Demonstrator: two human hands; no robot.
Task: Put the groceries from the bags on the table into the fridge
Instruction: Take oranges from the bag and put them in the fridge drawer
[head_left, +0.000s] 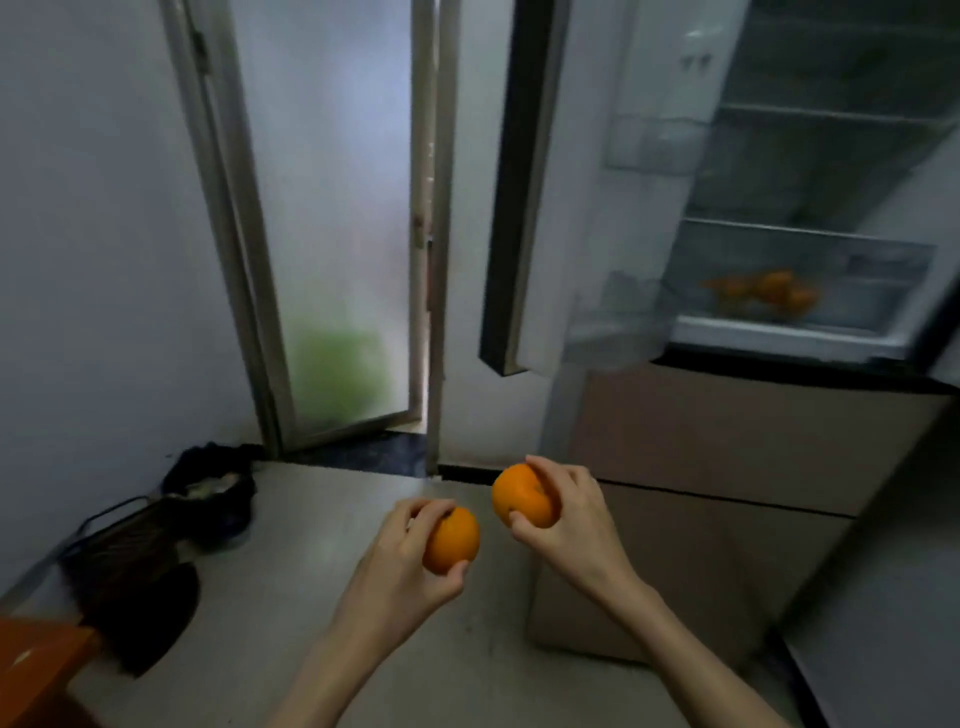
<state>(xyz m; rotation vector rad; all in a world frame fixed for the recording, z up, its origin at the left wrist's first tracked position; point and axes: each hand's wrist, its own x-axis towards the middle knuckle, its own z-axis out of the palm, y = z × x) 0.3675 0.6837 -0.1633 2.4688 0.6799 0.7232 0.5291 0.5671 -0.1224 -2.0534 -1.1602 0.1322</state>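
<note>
My left hand (402, 561) grips an orange (451, 540) low in the middle of the view, fingers curled over its top and thumb under it. Beside it, slightly higher, my right hand (571, 514) holds a second orange (519, 493) between thumb and fingers. At the upper right stands the fridge (831, 130) with its upper door (524, 182) swung open. Behind the clear front of its bottom drawer (810, 332) lie several oranges (774, 293). The glass shelves above them look bare, though that part is blurred.
The fridge's tan lower drawers (727, 467) are closed, just right of my hands. A frosted glass door (332, 208) stands straight ahead. Dark bags (135, 566) lie on the floor at the left by the wall. An orange-brown corner (36, 660) shows at the bottom left.
</note>
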